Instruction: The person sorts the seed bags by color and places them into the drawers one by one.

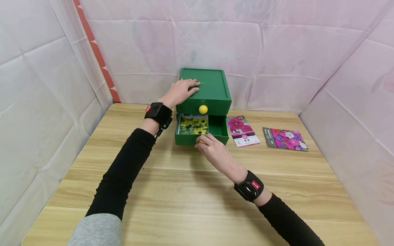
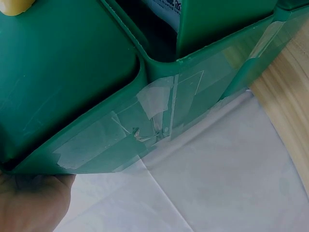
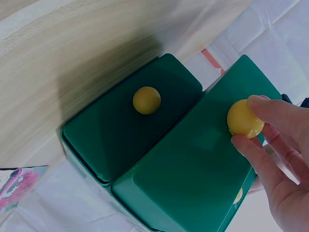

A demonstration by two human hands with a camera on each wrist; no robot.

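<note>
Left hand [image 1: 181,91]: I rest it flat, fingers straight, on top of the green drawer box [image 1: 212,85].
Right hand [image 1: 213,152]: my fingertips pinch the lower drawer's yellow knob [image 3: 244,119].
Lower drawer [image 1: 220,128]: pulled out, a sunflower seed packet [image 1: 194,124] lying inside.
Table [image 1: 184,191]: two flower packets [image 1: 243,131] lie right of the box.

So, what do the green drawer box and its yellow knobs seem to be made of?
The green drawer box looks like moulded plastic: smooth, rounded corners, soft sheen. The yellow knobs look like glossy plastic too; the right hand pinches one. Neither material is certain.
</note>
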